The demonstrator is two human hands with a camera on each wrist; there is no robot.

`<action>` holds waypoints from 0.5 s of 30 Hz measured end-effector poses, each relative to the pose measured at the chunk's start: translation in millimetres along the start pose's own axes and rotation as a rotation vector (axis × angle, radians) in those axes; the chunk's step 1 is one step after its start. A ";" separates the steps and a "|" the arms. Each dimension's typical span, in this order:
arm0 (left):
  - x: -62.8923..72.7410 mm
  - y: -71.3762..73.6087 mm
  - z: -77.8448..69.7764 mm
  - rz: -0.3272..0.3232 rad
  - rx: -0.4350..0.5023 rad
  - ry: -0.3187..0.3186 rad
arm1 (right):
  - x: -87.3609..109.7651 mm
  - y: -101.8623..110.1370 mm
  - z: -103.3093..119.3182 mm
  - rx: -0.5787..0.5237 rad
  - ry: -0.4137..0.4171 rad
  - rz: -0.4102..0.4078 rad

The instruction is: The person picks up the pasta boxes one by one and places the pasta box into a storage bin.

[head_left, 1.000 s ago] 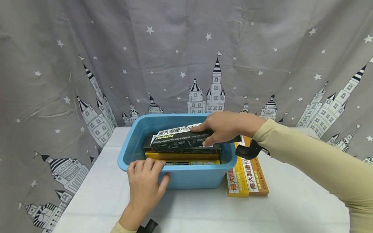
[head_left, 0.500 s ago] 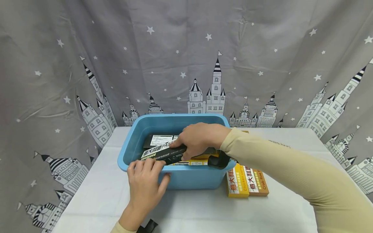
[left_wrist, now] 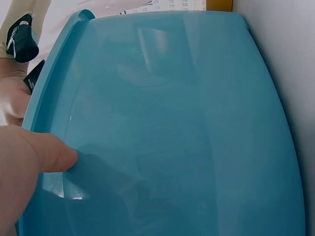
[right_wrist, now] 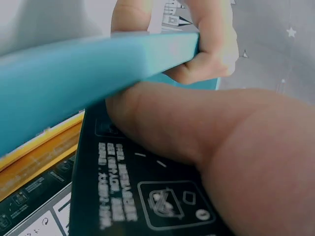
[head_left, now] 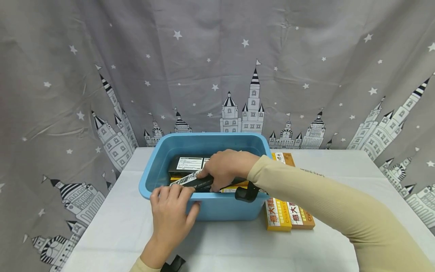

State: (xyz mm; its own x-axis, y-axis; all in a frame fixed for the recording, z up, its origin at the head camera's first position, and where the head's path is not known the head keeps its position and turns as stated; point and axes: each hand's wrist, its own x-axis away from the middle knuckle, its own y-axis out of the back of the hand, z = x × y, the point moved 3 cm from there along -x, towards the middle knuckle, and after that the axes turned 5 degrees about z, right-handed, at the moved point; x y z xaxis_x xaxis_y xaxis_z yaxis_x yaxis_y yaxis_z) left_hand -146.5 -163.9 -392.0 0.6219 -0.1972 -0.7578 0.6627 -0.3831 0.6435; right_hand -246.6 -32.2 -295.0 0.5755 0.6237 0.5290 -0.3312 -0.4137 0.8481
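black pasta box (head_left: 199,183): sitting inside the blue bin (head_left: 224,210), slanting, its left end pointing toward the near rim by the left hand (head_left: 171,215). a pale, printed strip is showing along its top; the far tip is hiding behind the fingers and rim. cannot tell whether it is touching the boxes under it.

right hand (head_left: 227,168): clamping on that box, fingers arching over it, thumb pressing along the dark printed side in the right wrist view.

left hand: clamping on the bin's near rim, fingers hooking over the edge, thumb lying against the outer wall.

in the bin: a second black box (head_left: 180,165) is lying behind the held one, white label facing up; a yellow box (head_left: 231,190) is partly showing along the near wall.

right of the bin: a yellow curry box (head_left: 282,218) and an orange-brown box (head_left: 302,218) are lying side by side, partly under the tan sleeve (head_left: 316,196).

farther out: white tabletop (head_left: 112,230) spreading below; grey curtain (head_left: 204,37) hanging behind, showing castles and stars.
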 end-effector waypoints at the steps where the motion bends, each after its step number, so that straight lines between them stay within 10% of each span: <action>1: -0.4 -0.3 -0.6 0.001 0.001 0.002 | 0.0 -0.7 -1.2 -0.001 0.005 0.000; 15: -4.2 -3.8 -6.4 -0.018 -0.013 0.012 | 3.9 -27.0 -23.1 -0.086 0.055 -0.058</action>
State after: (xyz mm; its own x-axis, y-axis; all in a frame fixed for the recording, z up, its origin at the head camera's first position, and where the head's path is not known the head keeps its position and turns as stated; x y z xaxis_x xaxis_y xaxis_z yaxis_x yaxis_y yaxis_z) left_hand -148.9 -155.9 -390.6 0.6150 -0.1797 -0.7678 0.6789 -0.3747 0.6315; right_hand -252.7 -3.3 -315.1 0.5542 0.6816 0.4779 -0.3630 -0.3187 0.8756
